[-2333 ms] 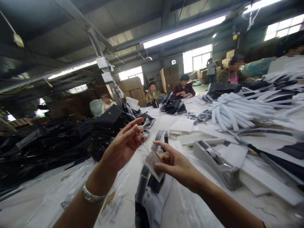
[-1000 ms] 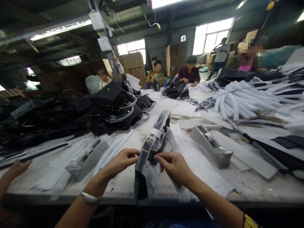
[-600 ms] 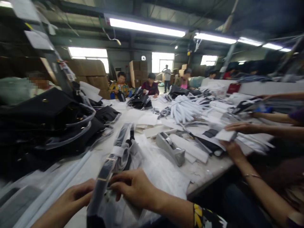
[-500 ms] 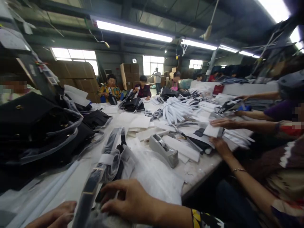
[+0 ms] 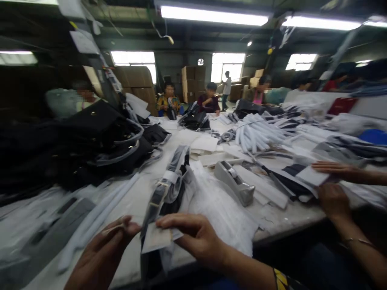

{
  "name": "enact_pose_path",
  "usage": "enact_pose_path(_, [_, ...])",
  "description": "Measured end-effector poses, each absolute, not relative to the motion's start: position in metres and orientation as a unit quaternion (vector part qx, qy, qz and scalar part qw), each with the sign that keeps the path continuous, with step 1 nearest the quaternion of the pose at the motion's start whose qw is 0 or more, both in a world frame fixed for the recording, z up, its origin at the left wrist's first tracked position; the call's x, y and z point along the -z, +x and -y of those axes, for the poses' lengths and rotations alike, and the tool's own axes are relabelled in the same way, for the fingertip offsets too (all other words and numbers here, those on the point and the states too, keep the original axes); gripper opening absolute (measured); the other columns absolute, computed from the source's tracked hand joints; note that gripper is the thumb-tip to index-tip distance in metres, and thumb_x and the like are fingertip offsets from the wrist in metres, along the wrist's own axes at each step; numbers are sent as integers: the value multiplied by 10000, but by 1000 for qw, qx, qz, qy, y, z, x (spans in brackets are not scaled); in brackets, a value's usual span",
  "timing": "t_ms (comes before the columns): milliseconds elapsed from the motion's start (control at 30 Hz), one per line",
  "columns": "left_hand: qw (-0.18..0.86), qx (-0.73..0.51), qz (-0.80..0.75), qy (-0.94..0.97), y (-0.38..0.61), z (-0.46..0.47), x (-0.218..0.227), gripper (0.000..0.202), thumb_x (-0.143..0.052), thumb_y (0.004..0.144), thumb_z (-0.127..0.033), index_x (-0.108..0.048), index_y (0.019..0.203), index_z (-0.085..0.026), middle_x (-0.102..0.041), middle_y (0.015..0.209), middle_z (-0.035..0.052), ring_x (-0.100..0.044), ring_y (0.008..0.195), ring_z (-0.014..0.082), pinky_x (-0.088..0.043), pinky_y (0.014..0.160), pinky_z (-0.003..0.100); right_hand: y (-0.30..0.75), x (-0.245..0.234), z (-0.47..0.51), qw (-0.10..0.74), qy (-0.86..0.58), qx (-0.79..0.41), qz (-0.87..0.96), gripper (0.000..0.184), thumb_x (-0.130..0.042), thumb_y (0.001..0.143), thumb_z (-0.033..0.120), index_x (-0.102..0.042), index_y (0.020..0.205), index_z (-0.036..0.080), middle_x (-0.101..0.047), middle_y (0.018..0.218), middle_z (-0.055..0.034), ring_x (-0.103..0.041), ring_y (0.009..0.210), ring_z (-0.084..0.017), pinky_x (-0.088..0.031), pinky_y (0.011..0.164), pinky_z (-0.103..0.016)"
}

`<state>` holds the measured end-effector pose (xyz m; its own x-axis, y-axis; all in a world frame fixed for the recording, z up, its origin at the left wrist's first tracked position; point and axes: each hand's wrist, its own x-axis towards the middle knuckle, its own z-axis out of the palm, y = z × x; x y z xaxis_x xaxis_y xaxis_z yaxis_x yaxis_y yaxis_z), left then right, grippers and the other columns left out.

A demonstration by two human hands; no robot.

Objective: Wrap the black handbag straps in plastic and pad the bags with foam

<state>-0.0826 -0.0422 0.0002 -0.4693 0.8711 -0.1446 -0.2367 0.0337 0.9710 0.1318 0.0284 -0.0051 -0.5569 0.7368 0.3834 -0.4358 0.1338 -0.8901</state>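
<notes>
My right hand pinches a small whitish card between thumb and fingers. The card lies over the lower part of a dark strap with gold-coloured fittings, which has a pale wrap and a clear cover. To the left of the strap is my left hand, its fingers drawn together. A thin pale band crosses those fingers, but blur hides what they hold, if anything. Beneath and beyond my right hand spreads white sheeting.
A grey tape dispenser stands beyond the sheeting; another grey dispenser is at left. Black bags are piled behind it. White tubes lie bundled mid-table. At right, a co-worker's hands press a white piece. Others sit across.
The view has swung left. My right hand now has the small whitish card, not visible before. My left hand has risen from the strap's lower end and sits apart from it.
</notes>
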Motion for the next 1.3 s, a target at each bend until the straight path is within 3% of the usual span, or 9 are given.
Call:
enact_pose_path(133, [381, -632, -533, 413, -78, 33, -7, 241, -818, 715, -384, -785, 821, -170, -725, 784, 55, -583, 640, 145, -488, 623, 270, 123, 4, -31, 508, -161, -521, 667, 185, -690, 870, 179, -790, 997, 271, -774, 982, -44, -721, 909, -197, -582, 815, -311])
enact_pose_path(200, [375, -601, -551, 442, -79, 30, -7, 238, -784, 765, -380, -799, 885, -175, -697, 678, 40, -533, 579, 128, -439, 575, 255, 117, 2, -32, 502, -185, -493, 686, 169, -675, 885, 191, -782, 989, 269, -763, 948, -42, -707, 808, -181, -577, 691, -284])
enact_pose_path(433, [415, -652, -464, 435, -77, 32, 3, 396, -818, 724, -459, -786, 1030, -211, -766, 1040, 102, -670, 1032, 279, -483, 970, 381, 106, -22, -31, 456, -246, -361, 775, 155, -644, 929, 310, -749, 1014, 235, -719, 844, -39, -611, 647, -143, -499, 625, -273])
enact_pose_path(567, [397, -679, -462, 410, -68, 30, -5, 404, -830, 715, -437, -775, 1040, -204, -771, 1006, 104, -692, 992, 284, -508, 964, 411, 102, -29, -34, 409, -261, -293, 824, 191, -614, 949, 346, -736, 1068, 258, -699, 837, -29, -593, 645, -136, -478, 633, -264])
enact_pose_path(700, [278, -618, -546, 494, -58, 34, -28, 242, -805, 759, -304, -770, 989, -238, -756, 1029, 64, -690, 972, 241, -542, 896, 343, 99, -33, -36, 375, -235, -226, 868, 214, -540, 985, 302, -733, 1049, 236, -705, 896, -62, -651, 795, -173, -493, 704, -272])
enact_pose_path(900, [62, -550, -584, 593, -47, 52, -36, 253, -711, 836, -187, -755, 1047, -319, -728, 1057, 28, -673, 975, 208, -530, 894, 306, 113, -37, -43, 385, -189, -331, 840, 147, -615, 934, 262, -726, 1028, 246, -707, 919, -39, -657, 791, -164, -524, 715, -268])
enact_pose_path(1033, [37, -574, -624, 529, -41, 69, -15, 390, -740, 821, -181, -687, 1167, -353, -705, 946, -9, -664, 844, 172, -542, 829, 285, 125, -29, -48, 436, -317, -363, 760, 226, -587, 947, 400, -689, 870, 214, -670, 721, -21, -616, 617, -156, -481, 587, -277])
enact_pose_path(1167, [-22, -582, -640, 501, -30, 84, 3, 487, -765, 782, -110, -671, 1188, -361, -704, 810, -28, -666, 756, 171, -550, 817, 307, 116, -25, -56, 364, -338, -388, 776, 330, -530, 955, 485, -665, 885, 192, -665, 685, -19, -607, 604, -158, -438, 579, -281])
enact_pose_path(1300, [-70, -574, -602, 551, -12, 104, 24, 577, -753, 748, -15, -697, 1181, -391, -769, 853, 0, -712, 742, 194, -584, 728, 307, 95, -26, -66, 341, -337, -453, 752, 379, -606, 896, 532, -684, 829, 167, -623, 651, -7, -556, 597, -136, -388, 552, -256])
